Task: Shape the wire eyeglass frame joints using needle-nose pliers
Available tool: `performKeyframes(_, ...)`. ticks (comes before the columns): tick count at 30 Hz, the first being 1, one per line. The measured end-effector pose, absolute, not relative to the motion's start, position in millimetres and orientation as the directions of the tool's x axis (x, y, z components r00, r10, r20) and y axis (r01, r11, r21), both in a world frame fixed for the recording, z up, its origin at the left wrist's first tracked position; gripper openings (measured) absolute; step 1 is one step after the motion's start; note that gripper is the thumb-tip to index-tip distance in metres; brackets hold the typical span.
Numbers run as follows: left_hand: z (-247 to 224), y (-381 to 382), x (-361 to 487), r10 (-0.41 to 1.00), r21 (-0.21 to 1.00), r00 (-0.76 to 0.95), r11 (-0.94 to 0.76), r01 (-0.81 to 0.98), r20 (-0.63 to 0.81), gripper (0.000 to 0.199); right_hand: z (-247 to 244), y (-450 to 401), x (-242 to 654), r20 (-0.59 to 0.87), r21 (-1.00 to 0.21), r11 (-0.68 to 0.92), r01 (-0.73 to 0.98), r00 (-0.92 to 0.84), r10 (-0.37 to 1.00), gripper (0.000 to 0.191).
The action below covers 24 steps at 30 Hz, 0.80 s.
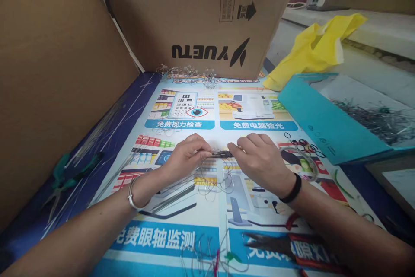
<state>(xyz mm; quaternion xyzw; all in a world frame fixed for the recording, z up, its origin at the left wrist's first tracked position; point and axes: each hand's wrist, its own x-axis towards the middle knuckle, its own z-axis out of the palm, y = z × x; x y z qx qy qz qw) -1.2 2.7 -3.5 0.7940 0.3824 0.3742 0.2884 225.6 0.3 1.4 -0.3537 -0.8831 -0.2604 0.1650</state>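
Note:
My left hand (pixel 186 154) is closed in a pinch at the centre of the table, its thumb and fingertips at the tip of a small dark pliers-like tool (pixel 223 154). The tool's other end runs into my right hand (pixel 259 159), whose fingers are wrapped round it. Thin looped wire (pixel 207 184) hangs just below both hands; what exactly the left fingertips pinch is too small to make out. Long straight wires (pixel 175 197) lie on the printed poster under my left forearm.
Green-handled pliers (pixel 66 177) lie at left by more wires. Red-handled scissors (pixel 275 244) are near the right forearm. A blue box (pixel 324 125) holds wire clippings. Black rings (pixel 303 142) and a clear coil (pixel 311 167) lie beside it. Cardboard (pixel 194 17) stands behind; yellow cloth (pixel 317 48) is back right.

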Motion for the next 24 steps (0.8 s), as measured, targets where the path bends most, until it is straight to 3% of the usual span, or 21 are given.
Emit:
performKeyframes(19,-6.8,3.1,-5.1,0.768,0.686,0.530,-0.603,0.407,0.361,0.009,2.4,5.9,224.6,0.404,0.315,0.672,0.671,-0.735,0.545,0.015)
performKeyframes(24,-8.6,2.9,-5.2,0.749,0.654,0.559,-0.627,0.423,0.356,0.010,6.4,5.4,227.6,0.380,0.363,0.676,0.641,-0.764,0.520,0.017)
